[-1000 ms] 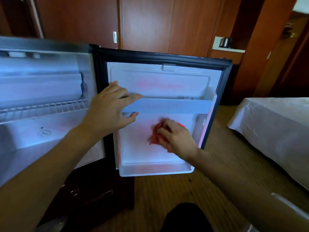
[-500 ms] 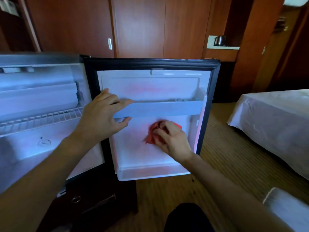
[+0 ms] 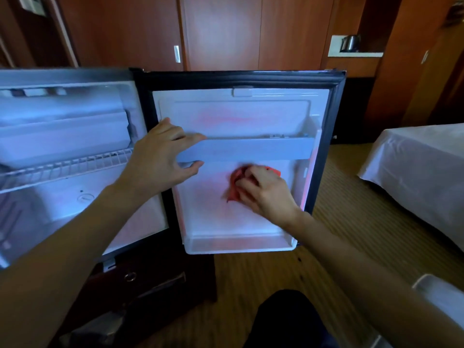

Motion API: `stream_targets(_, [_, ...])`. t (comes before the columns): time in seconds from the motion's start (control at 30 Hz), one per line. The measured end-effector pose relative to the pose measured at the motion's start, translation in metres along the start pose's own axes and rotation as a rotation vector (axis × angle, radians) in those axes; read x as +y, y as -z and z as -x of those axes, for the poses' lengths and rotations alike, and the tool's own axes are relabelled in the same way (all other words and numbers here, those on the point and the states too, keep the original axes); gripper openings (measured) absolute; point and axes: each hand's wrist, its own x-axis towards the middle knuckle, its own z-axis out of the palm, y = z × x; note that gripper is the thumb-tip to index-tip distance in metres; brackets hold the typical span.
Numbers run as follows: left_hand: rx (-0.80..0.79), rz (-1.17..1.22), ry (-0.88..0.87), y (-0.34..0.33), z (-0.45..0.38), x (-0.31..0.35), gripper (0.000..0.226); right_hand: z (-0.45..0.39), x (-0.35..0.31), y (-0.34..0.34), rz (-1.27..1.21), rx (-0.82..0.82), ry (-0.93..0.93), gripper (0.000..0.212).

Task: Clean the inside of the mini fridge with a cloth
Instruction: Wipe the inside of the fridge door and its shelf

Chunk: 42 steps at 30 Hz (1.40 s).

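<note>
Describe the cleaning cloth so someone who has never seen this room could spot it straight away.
Find the open mini fridge door, its white inner side facing you. Just under its grey shelf rail, the right hand presses a crumpled cloth against the panel. It is the only red thing there.

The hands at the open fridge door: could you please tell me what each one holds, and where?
Left hand grips the grey door shelf rail at its left end; right hand presses the bunched red cloth against the door liner.
</note>
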Motion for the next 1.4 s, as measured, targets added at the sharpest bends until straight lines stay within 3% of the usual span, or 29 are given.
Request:
stream_targets(0.07, [-0.001, 0.002, 0.011, 0.002, 0.0, 0.001, 0.047, -0.01, 0.006, 0.002, 0.031, 0.021, 0.01, 0.017])
stream_targets(0.2, [-0.001, 0.042, 0.05, 0.005, 0.0, 0.004, 0.049, 0.059, -0.021, -0.016, -0.131, -0.315, 0.141, 0.007])
stream_targets(0.27, [0.014, 0.061, 0.051, 0.002, 0.0, 0.006, 0.049, 0.082, -0.02, -0.023, -0.124, -0.406, 0.236, 0.014])
stream_targets(0.43, [0.032, 0.033, 0.042, -0.009, -0.004, 0.003, 0.05, 0.02, -0.001, -0.02, -0.086, -0.195, 0.111, 0.015])
stream_targets(0.53, [0.057, 0.027, 0.013, -0.012, -0.005, 0.0, 0.05, -0.019, 0.011, -0.015, 0.003, -0.082, 0.139, 0.018])
stream_targets(0.63, [0.077, 0.026, 0.013, -0.012, -0.005, 0.001, 0.049, -0.007, -0.003, -0.029, -0.059, -0.174, 0.175, 0.016])
stream_targets(0.73, [0.086, 0.034, 0.0, -0.011, -0.004, 0.0, 0.048, 0.019, -0.02, -0.034, -0.106, -0.372, 0.464, 0.008])
stream_targets(0.8, [0.071, 0.044, -0.004, -0.01, -0.004, 0.0, 0.048, 0.003, -0.011, -0.026, -0.05, -0.305, 0.57, 0.01])
stream_targets(0.87, [0.071, 0.038, 0.002, -0.011, -0.004, 0.0, 0.049, -0.027, -0.005, -0.018, -0.055, -0.202, 0.489, 0.027])
stream_targets(0.93, [0.07, 0.036, 0.009, -0.012, -0.003, 0.0, 0.049, -0.048, -0.004, -0.017, -0.05, -0.132, 0.29, 0.029])
stream_targets(1.0, [0.053, 0.046, 0.012, -0.012, -0.003, 0.001, 0.049, -0.042, -0.013, -0.025, -0.054, -0.086, 0.236, 0.029])
stream_targets(1.1, [0.042, 0.043, 0.016, -0.009, -0.005, 0.002, 0.05, 0.0, -0.034, -0.037, -0.08, -0.263, 0.401, 0.016])
stream_targets(1.2, [0.045, 0.055, 0.029, -0.008, -0.004, 0.003, 0.051, 0.01, -0.033, -0.046, 0.008, -0.389, 0.57, 0.023])
stream_targets(1.33, [0.037, 0.055, 0.033, -0.008, -0.004, 0.004, 0.051, -0.059, -0.028, -0.034, -0.011, -0.114, 0.343, 0.02])
stream_targets(1.4, [0.045, 0.052, 0.03, -0.009, -0.004, 0.003, 0.05, -0.075, -0.037, -0.033, -0.016, -0.099, 0.247, 0.021])
